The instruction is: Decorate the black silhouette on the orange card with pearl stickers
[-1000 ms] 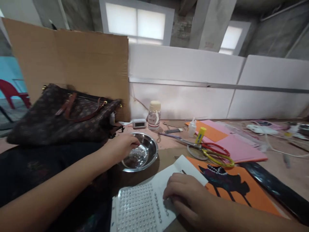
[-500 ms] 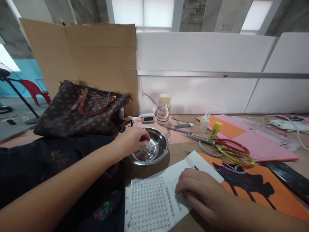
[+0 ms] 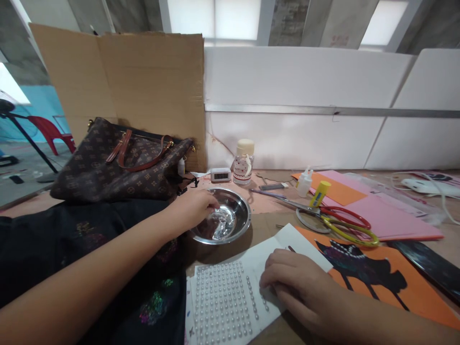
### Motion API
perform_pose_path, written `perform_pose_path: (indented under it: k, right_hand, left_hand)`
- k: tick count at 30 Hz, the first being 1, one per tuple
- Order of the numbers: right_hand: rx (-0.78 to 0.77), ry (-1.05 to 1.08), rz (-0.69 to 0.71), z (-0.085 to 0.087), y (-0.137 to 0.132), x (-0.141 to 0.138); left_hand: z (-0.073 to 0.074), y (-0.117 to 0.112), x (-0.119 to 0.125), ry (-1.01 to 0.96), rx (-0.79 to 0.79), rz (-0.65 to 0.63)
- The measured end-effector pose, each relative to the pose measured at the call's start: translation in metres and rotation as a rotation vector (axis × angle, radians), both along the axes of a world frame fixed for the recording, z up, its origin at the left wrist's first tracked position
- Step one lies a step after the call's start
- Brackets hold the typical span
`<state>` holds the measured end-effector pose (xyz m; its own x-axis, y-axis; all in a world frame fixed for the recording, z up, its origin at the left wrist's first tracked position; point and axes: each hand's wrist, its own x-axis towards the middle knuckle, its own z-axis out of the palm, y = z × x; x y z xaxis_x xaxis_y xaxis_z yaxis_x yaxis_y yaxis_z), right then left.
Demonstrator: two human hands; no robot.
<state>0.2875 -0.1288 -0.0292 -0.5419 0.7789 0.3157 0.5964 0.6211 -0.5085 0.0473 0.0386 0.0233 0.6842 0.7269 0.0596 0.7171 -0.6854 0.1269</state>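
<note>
My left hand (image 3: pixel 194 207) hangs over the near left rim of a shiny metal bowl (image 3: pixel 245 225), its fingers drawn together in a pinch. Whatever they hold, if anything, is too small or hidden. Inside the bowl lies some clear, crinkled material (image 3: pixel 222 223). Curled and resting on a white sheet, my right hand (image 3: pixel 300 287) covers its right part. Rows of stick-on pearls (image 3: pixel 223 302) fill the sheet's left side. A small dark sliver (image 3: pixel 291 249) shows just beyond the right knuckles. What lies under the right fingers is hidden.
Scissors (image 3: pixel 350 229), a glue stick (image 3: pixel 319 193) and a dropper bottle (image 3: pixel 304 182) lie or stand right of the bowl. Orange paper (image 3: pixel 427 292) bears a black cutout (image 3: pixel 373 273) with pearls. A brown handbag (image 3: pixel 118 167), dark cloth (image 3: pixel 118 268), small clock (image 3: pixel 220 175) and drinking bottle (image 3: pixel 243 163) stand around.
My left hand has drawn back slightly to the left over the bowl, with its fingers curled in. The right hand stays almost where it was.
</note>
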Motion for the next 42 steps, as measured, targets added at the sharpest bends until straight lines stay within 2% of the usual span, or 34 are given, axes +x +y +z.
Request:
perform_pose_path:
  k: [8,23,30,34,37,40,41,42]
  right_hand:
    - [-0.012,-0.009,0.005,0.001,0.0,-0.001]
    - [0.011,-0.007,0.017,-0.001,0.0,0.0]
    - [0.037,-0.02,0.044,0.004,-0.001,-0.001]
    - [0.096,-0.028,0.086,0.004,-0.004,0.0]
    - [0.207,-0.017,0.122,0.002,-0.005,0.001]
    - [0.321,0.004,0.126,0.004,-0.007,0.0]
    - [0.343,0.009,0.116,0.006,-0.008,0.0]
    - [0.356,0.016,0.1,0.01,-0.009,0.0]
  left_hand:
    - [-0.01,0.003,0.0,0.099,0.009,0.033]
    - [-0.005,-0.002,-0.003,0.14,-0.051,0.005]
    - [-0.004,-0.008,0.004,0.222,-0.012,-0.042]
    - [0.003,-0.013,0.008,0.143,0.049,-0.036]
    - [0.016,-0.028,0.012,0.004,0.112,-0.011]
    - [0.026,-0.059,0.015,-0.139,0.089,-0.025]
    - [0.026,-0.073,0.015,-0.201,0.041,-0.06]
    - [0.025,-0.086,0.015,-0.361,-0.108,-0.106]
